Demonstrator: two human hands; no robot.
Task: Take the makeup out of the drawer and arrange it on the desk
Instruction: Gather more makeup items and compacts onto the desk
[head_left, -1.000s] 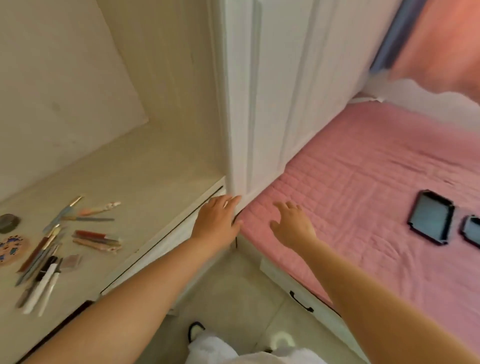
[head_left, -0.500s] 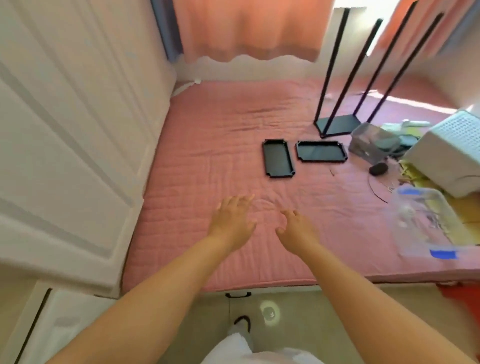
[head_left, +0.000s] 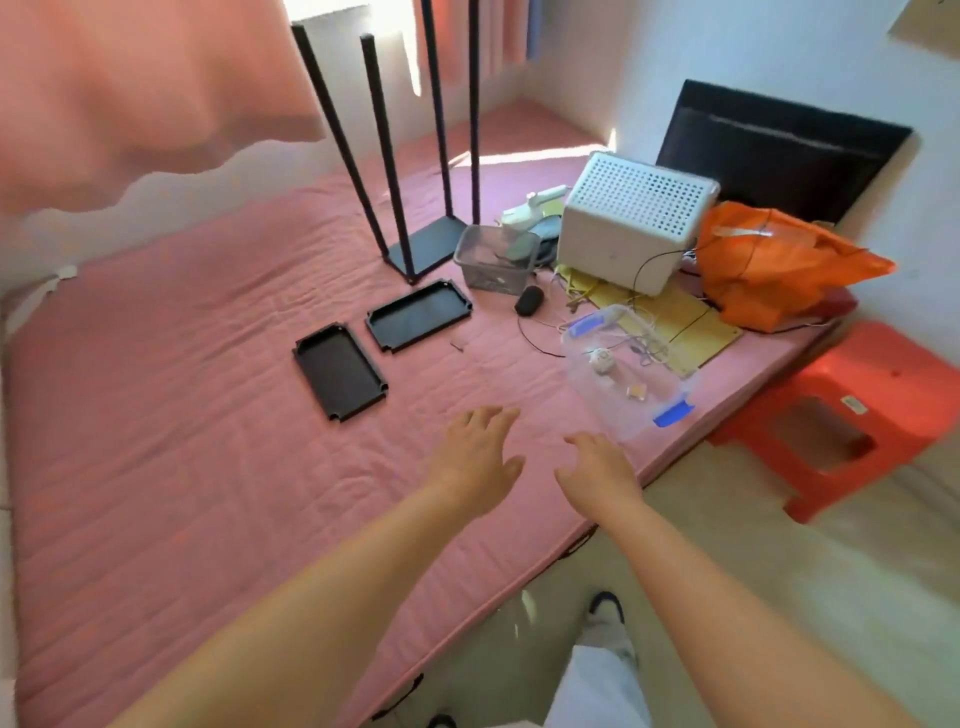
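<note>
Both hands reach out over the pink mattress (head_left: 171, 415), empty, fingers relaxed and spread: the left hand (head_left: 475, 457) beside the right hand (head_left: 597, 470), a small gap between them, neither touching anything. Half a second ago the view faced the mattress squarely with the white wardrobe door at the left; a second ago the desk with its laid-out makeup was in sight. Now the view has swung right, the wardrobe, desk and drawer have left the picture, and no makeup can be seen here.

Just beyond the right hand, near the mattress edge, lies a clear plastic box (head_left: 623, 371) with blue clips; the small bits inside are too blurred to name. Left of it lie two flat black trays (head_left: 340, 371), apart from each other, with bare mattress between them and the hands. An orange stool (head_left: 852, 415) stands on the floor off the mattress corner. Farther back stand a black frame with four long legs (head_left: 415, 249), a small grey basket (head_left: 493, 260), a white perforated box (head_left: 634, 223) and an orange bag (head_left: 779, 265). Tangled cords around them are hard to follow. A pink curtain (head_left: 130, 88) fills the upper left.
</note>
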